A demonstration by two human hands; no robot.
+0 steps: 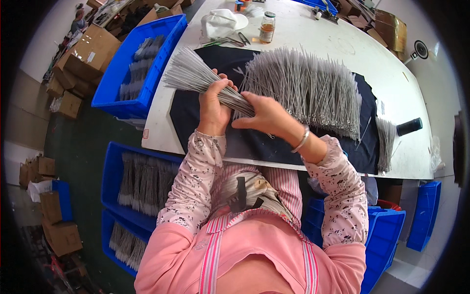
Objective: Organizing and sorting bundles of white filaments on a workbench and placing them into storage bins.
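A thick bundle of thin wire brushes (pixel 188 73), like straw brushes, slants across my hands, its pale bristled ends fanning out to the upper left. My left hand (pixel 215 103) is wrapped round the bundle's middle. Around the wire-handle end, my right hand (pixel 268 115) has closed its fingers; a small loop sticks out below it. Just to the right lies a broad pile of the same brushes (pixel 303 88), bristles pointing away and looped ends toward me. Dark cloth (pixel 191 130) is spread under the pile.
A white table (pixel 352 44) carries a glass jar (pixel 267 28), a white cap (pixel 220 23), pliers (pixel 225 41), a smaller brush bundle (pixel 386 142) and a dark cylinder (pixel 409 127). Blue bins (pixel 164 36) holding brushes stand at the left; another blue bin (pixel 379 235) is at lower right.
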